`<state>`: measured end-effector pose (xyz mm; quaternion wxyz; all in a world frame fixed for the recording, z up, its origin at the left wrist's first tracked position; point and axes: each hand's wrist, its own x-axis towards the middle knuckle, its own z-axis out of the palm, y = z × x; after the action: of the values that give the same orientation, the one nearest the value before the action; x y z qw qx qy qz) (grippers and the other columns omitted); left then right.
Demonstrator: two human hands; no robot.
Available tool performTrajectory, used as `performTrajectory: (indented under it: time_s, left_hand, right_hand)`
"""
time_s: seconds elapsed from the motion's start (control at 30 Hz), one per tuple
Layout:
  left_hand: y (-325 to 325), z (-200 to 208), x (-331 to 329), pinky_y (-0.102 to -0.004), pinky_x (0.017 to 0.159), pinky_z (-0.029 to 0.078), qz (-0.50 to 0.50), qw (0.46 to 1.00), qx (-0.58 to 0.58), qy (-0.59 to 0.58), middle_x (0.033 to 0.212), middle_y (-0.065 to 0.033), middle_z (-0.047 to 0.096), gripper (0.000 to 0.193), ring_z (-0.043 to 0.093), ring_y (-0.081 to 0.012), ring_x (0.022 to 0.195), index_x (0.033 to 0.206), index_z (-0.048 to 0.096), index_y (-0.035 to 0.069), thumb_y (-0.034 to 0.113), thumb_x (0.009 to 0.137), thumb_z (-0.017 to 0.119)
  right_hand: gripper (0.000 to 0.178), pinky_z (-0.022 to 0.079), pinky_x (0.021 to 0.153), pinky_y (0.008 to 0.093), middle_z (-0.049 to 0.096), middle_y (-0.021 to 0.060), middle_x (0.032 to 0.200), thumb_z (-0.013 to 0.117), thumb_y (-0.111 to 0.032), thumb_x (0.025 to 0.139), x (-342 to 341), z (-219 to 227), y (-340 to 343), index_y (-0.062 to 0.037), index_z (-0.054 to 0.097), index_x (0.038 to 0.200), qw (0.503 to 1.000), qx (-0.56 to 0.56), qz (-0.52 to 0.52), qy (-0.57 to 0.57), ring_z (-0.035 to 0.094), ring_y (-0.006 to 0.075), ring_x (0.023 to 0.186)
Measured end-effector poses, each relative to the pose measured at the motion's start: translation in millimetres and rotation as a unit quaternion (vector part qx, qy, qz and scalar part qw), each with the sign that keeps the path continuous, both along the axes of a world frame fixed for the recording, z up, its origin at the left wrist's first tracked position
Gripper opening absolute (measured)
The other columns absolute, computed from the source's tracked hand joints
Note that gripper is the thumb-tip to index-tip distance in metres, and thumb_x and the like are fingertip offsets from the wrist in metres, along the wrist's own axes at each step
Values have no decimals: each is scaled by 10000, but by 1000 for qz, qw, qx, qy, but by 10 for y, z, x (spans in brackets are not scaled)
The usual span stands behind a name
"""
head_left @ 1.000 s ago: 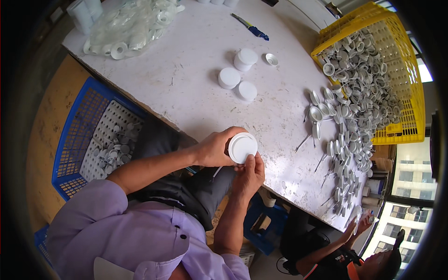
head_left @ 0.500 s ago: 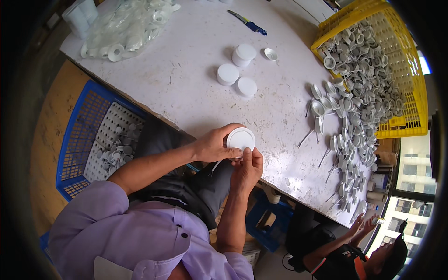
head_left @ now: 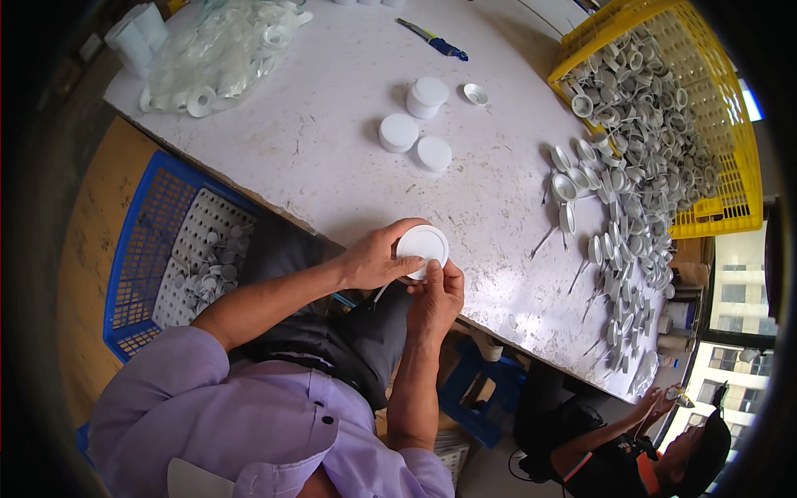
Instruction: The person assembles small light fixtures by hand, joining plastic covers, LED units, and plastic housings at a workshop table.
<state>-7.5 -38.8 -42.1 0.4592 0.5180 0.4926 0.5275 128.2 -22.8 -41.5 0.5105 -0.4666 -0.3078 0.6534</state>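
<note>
Near the table's front edge, a white round cap-like disc (head_left: 427, 241) with a raised rim is held between both of my hands. My left hand (head_left: 375, 256) is closed round its left side, with the thumb across the lower face. The fingers of my right hand (head_left: 435, 297) are closed on its lower edge, thumb up against the face. A thin pale wire (head_left: 380, 294) hangs just below my left hand; whether it joins the disc is hidden. Beyond my hands stand white round pieces (head_left: 398, 132), two of them single and one a stack, beside a small silvery ring-shaped cup (head_left: 476, 94).
A yellow crate (head_left: 701, 224) spills many round wired pieces (head_left: 610, 249) over the right of the table. A blue-handled knife (head_left: 444, 46) and a clear bag of white rings (head_left: 224, 62) lie farther back. Left stands a blue basket (head_left: 137, 249); at lower right sits a co-worker (head_left: 614, 465).
My hands keep hold of the disc, with only slight finger movement. The whole view has shifted a little. The co-worker's hands and the piece in them have moved slightly.
</note>
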Motion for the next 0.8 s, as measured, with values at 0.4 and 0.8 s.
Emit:
performTrajectory:
  time_s: [0.4, 0.8]
  left_hand:
    - [-2, 73, -14, -329, 814, 489, 1, 1000, -9, -3, 1051, -162, 600, 483, 598, -211, 938, 1266, 407, 1, 126, 837, 591]
    - [-6, 11, -96, -291, 847, 472, -33, 994, -50, -89, 1084, -103, 572, 468, 546, -134, 988, 1245, 430, -35, 78, 825, 603]
  right_hand:
    - [188, 459, 444, 197, 595, 76, 772, 641, -81, 836, -18, 41, -19, 1, 528, 963, 1000, 24, -2, 1, 537, 91, 559]
    - [145, 446, 438, 191, 593, 81, 795, 632, -66, 839, -81, -48, -99, -26, 521, 922, 997, 67, -21, -36, 538, 98, 530]
